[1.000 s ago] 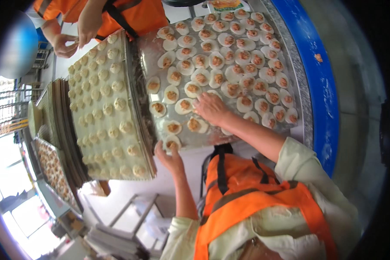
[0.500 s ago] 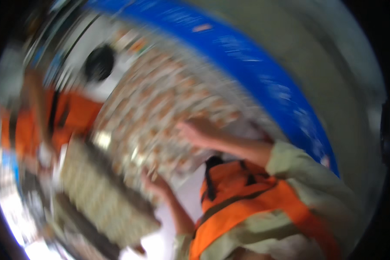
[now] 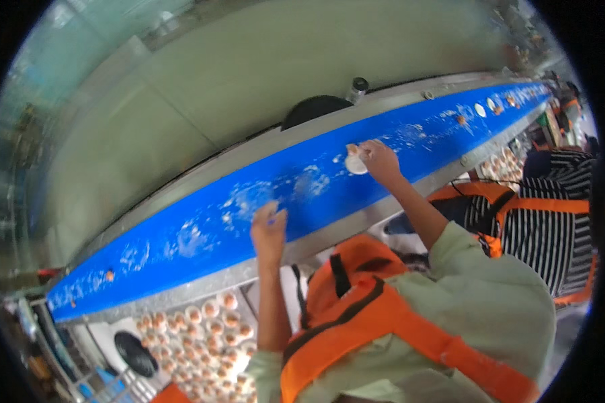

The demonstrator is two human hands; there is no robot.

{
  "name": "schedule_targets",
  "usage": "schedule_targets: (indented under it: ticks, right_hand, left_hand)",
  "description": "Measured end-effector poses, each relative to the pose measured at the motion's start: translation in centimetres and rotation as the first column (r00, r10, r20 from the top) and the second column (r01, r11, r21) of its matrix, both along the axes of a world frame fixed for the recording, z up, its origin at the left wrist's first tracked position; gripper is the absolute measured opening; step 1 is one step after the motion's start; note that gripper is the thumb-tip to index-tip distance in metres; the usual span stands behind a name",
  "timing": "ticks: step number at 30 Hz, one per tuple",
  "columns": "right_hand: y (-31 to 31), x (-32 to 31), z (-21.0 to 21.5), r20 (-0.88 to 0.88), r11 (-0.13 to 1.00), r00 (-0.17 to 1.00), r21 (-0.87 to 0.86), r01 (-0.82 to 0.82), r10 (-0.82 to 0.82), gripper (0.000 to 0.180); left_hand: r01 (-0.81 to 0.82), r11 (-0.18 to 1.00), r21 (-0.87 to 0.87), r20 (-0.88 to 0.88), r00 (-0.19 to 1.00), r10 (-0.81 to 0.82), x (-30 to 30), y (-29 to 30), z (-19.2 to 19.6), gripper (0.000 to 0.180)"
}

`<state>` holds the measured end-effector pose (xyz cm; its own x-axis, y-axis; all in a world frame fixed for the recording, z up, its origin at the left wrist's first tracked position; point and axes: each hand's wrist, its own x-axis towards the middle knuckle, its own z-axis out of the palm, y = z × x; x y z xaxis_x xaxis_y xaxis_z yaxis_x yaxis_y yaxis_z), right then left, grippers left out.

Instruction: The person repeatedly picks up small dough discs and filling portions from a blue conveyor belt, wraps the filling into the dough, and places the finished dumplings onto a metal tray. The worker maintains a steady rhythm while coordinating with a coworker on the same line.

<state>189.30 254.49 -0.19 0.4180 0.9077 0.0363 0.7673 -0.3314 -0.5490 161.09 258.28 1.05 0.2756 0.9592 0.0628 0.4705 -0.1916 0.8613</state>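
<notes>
The right hand (image 3: 378, 160) grasps a white shell (image 3: 356, 163) on the blue belt (image 3: 202, 235), while the left hand (image 3: 269, 227), loosely curled and holding nothing, rests on the belt nearer its near edge.

Both bare forearms reach up and away from the body, the left one rising almost straight, the right one angled out to the right from a pale green sleeve. The left hand (image 3: 269, 227) is held with its fingers loosely curled and the thumb up, nothing visible in its grasp. The right hand (image 3: 378, 160) is stretched further out, fingers bent downward and pinching at their tips.
</notes>
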Motion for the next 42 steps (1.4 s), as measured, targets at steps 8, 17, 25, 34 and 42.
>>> schedule_targets:
  ticks: [8,17,25,34,42]
  right_hand:
    - [1.2,6.5,-1.1,0.011,0.964,0.964,-0.009,-0.267,0.267,0.023]
    - [0.1,6.5,0.0,-0.118,0.894,0.887,0.115,-0.434,0.446,0.011]
    - [0.2,6.5,-0.6,-0.124,0.733,0.729,-0.010,-0.680,0.674,0.025]
    - [2.4,3.7,-2.7,-0.071,0.762,0.775,-0.141,-0.631,0.628,0.022]
    - [-0.9,6.2,-0.5,-0.448,0.698,0.593,0.107,-0.708,0.669,0.041]
  left_hand:
    - [0.253,0.912,0.322,-0.259,0.950,-0.172,18.6,2.5,-3.2,0.018]
    - [0.375,0.901,0.218,-0.401,0.876,-0.268,17.2,3.9,-1.3,0.011]
    - [-0.319,0.945,0.076,-0.136,0.935,0.326,15.1,-0.4,-0.9,0.027]
    - [-0.306,0.879,-0.366,0.130,0.918,0.374,17.2,-5.9,-4.5,0.031]
    - [0.122,0.901,-0.416,0.229,0.973,-0.026,19.8,-5.2,-1.3,0.045]
